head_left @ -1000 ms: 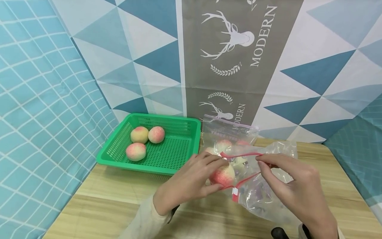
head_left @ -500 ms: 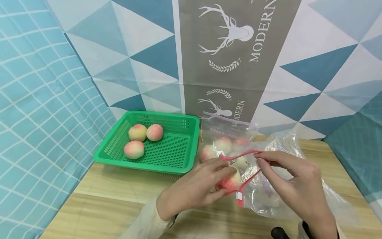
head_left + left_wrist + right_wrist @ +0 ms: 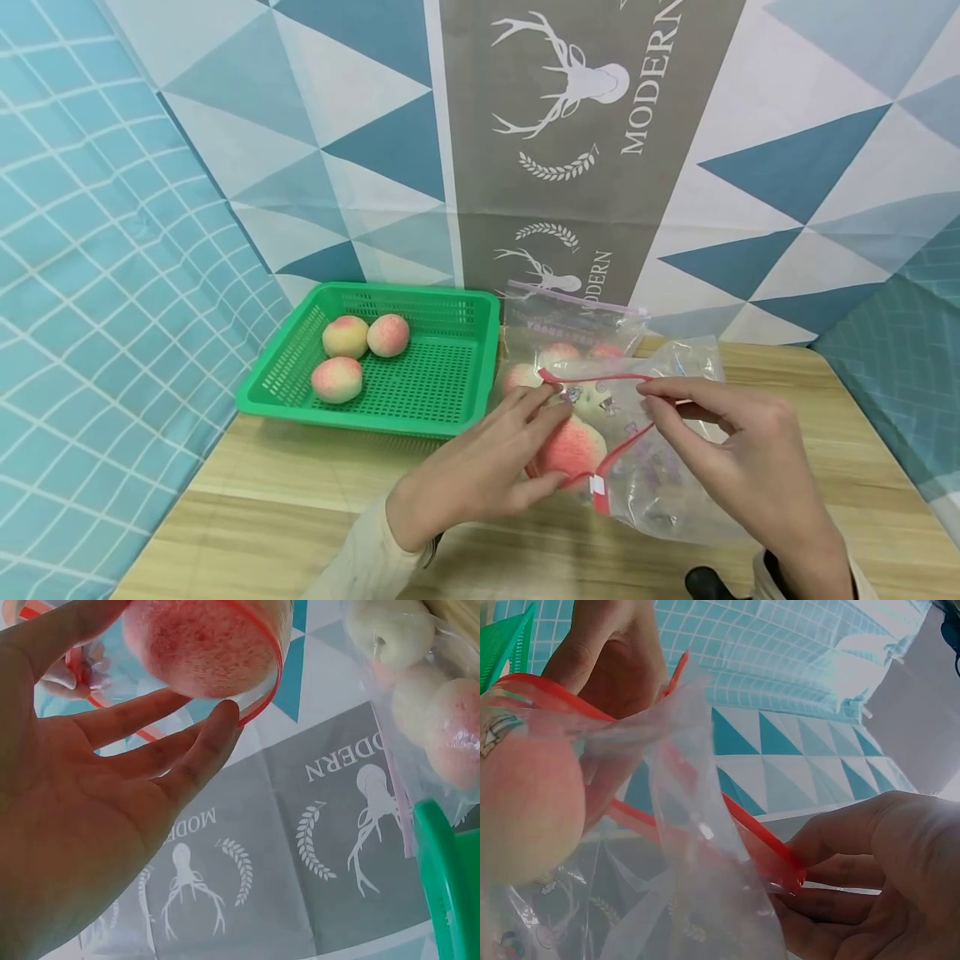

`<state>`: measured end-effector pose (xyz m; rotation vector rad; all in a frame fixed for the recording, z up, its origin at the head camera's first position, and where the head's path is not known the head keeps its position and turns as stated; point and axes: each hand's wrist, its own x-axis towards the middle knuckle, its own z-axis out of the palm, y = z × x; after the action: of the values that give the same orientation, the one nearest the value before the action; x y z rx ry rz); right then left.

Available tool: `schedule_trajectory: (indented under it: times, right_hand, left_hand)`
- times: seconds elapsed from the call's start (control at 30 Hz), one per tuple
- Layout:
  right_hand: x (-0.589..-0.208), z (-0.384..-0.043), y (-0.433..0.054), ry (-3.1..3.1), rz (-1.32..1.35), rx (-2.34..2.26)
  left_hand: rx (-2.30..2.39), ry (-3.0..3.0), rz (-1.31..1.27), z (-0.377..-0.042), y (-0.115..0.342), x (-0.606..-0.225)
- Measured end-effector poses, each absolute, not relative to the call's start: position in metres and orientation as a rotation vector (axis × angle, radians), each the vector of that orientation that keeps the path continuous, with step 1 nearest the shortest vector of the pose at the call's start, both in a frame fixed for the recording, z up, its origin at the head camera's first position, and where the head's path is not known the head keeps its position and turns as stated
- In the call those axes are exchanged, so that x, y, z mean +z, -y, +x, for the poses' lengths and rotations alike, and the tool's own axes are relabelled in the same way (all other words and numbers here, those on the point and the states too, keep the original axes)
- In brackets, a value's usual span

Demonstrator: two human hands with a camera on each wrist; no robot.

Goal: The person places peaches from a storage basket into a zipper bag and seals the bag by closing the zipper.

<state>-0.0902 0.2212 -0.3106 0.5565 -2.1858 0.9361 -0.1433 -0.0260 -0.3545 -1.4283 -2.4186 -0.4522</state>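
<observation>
My left hand (image 3: 480, 462) holds a pink and cream peach (image 3: 576, 447) at the mouth of a clear slider bag (image 3: 660, 500) with a red zip edge. Thumb and fingertips lie around the peach, right at the red rim, in the left wrist view. Through the film in the right wrist view, the same peach (image 3: 529, 802) shows at the left. My right hand (image 3: 750, 462) pinches the far side of the red edge between thumb and index finger, so the mouth stands wide. Behind the slider bag, a second clear bag (image 3: 577, 321) with a purple zip contains several peaches.
A green plastic basket (image 3: 427, 429) with 3 peaches (image 3: 345, 354) stands at the left on the wooden table (image 3: 262, 475). Patterned cloth (image 3: 360, 192) hangs right behind the table. A black rounded object (image 3: 705, 583) lies at the front edge beside the right wrist.
The left hand and peach shifted slightly right, then a little back left. More of the peach now shows between the fingers. The right hand keeps its pinch on the red edge.
</observation>
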Motion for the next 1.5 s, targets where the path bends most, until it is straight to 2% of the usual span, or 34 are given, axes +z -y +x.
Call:
schedule_trajectory:
  times: [0.67,0.93,1.13,1.5]
  right_hand:
    - [-0.312,-0.092,-0.227,2.215,0.551,0.807]
    - [-0.307,-0.089,-0.229,2.265,0.511,0.757]
    - [-0.307,-0.089,-0.227,2.352,0.514,0.727]
    - [-0.308,-0.089,-0.227,2.364,0.532,0.743]
  left_hand:
    - [-0.346,2.392,-1.421,-0.148,0.027,-0.355]
    - [-0.526,2.294,-1.429,-0.150,0.030,-0.350]
    - [-0.525,2.182,-1.330,-0.152,0.039,-0.342]
    - [-0.482,2.454,-1.006,-0.174,0.076,-0.334]
